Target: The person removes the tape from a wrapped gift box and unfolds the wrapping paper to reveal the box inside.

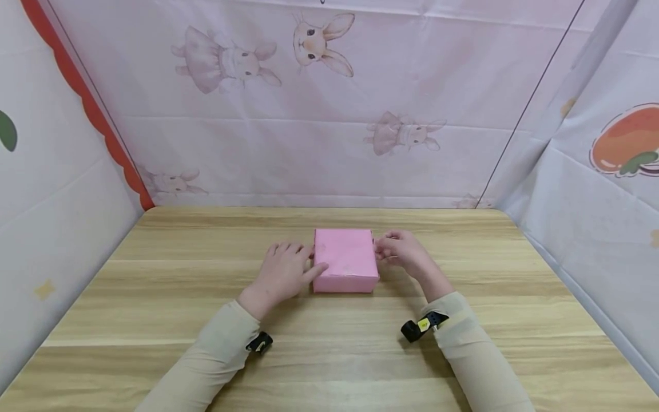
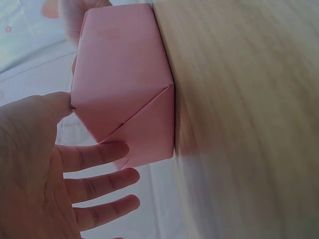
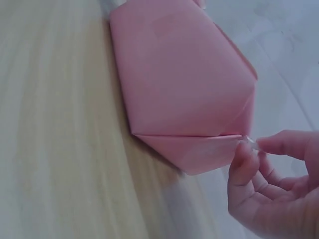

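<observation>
The left hand (image 1: pixel 283 272) lies with its fingers stretched out and spread beside the pink box (image 1: pixel 345 252), clasping nothing; its thumb rests at the top edge and its index fingertip touches the folded end. The right hand (image 1: pixel 407 254), at the box's opposite end, pinches a small clear scrap (image 3: pixel 250 143) between thumb and index finger, right by the tip of a folded flap (image 3: pixel 189 152); its other fingers curl under. Both forearms reach forward from the near side of the table, angled inward toward the box.

The box sits flat on the table between the hands. It is a squat block in smooth, faintly glossy pink paper, with crisp creases and slanting, triangular folds at its ends.

On the right wrist, a black band (image 1: pixel 411 331) carries a yellow label (image 1: pixel 424 324), its marks too small to read; another black band (image 1: pixel 259 342) is on the left. The sleeves (image 1: pixel 458 320) are plain beige cloth.

The table (image 1: pixel 340 366) has pale, streaky wood grain. Behind it hangs a creased pinkish sheet (image 1: pixel 309 154) printed with rabbits, and to the right a white sheet (image 1: pixel 582 189) shows an orange fruit.
</observation>
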A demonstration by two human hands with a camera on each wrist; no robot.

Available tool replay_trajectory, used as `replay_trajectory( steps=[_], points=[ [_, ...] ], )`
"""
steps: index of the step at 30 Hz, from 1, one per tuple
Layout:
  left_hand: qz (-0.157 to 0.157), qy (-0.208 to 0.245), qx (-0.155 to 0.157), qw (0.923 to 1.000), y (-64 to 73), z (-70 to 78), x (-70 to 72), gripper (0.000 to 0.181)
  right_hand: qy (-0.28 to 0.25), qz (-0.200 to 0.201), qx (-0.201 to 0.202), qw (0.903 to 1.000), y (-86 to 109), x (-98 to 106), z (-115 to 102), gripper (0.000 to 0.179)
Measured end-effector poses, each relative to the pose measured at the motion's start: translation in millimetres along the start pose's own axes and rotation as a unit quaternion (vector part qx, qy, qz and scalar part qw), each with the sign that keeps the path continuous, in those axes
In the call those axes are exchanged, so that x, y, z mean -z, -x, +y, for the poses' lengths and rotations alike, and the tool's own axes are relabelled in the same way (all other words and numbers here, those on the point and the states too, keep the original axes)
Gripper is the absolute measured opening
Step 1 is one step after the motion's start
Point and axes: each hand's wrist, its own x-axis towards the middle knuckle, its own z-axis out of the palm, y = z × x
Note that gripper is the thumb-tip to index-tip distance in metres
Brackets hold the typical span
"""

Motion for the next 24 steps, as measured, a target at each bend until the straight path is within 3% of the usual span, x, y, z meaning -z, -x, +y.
replay_trajectory(
  steps=[5, 18, 24],
  points=[
    [0.000, 0.002, -0.004, 1.0000, 0.6, -0.9, -0.4, 0.067, -0.053, -0.010, -0.014, 0.9984, -0.1, 2, -1, 0.011],
    [-0.011, 0.015, 0.004, 0.9998, -1.1, -2.0, -1.0, 0.070, 0.038, -0.039, -0.028, 0.9981, 2.8, 12, -3, 0.019],
    [-0.013, 0.021, 0.004, 0.9997, -1.1, -2.5, -2.7, 0.069, 0.019, -0.062, -0.035, 0.9973, 3.1, 17, -1, 0.014]
  ],
)
